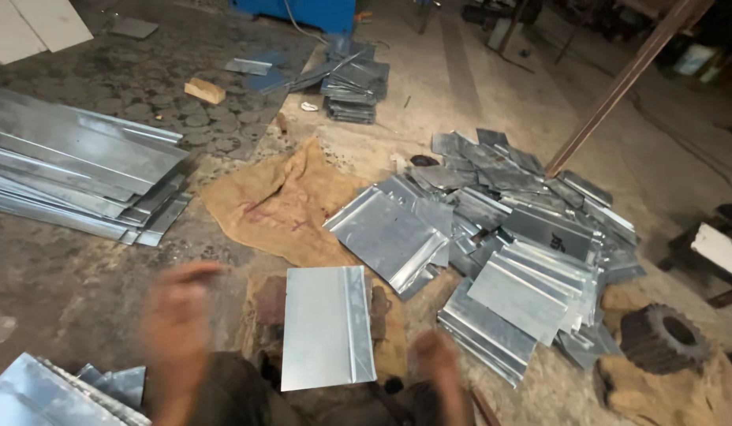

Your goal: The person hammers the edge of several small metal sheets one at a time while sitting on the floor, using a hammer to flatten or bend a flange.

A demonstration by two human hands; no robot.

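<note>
My hands beside a flat grey sheet-metal panel with a folded seam point(326, 325).
My left hand point(177, 315) is motion-blurred and my right hand point(437, 359) partly cut off; I cannot tell either grip. The panel lies between them on brown burlap sacking point(283, 201).

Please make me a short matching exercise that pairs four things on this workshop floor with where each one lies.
Things:
1. Burlap sack
2. Toothed wheel
3. Wooden block
4. Long metal strips

Places:
A. Far left, stacked in a pile
B. Lower right, on brown cloth
C. Centre, spread flat beside the folded sheets
D. Upper left, alone on the dark floor

Pairs: 1-C, 2-B, 3-D, 4-A
</note>
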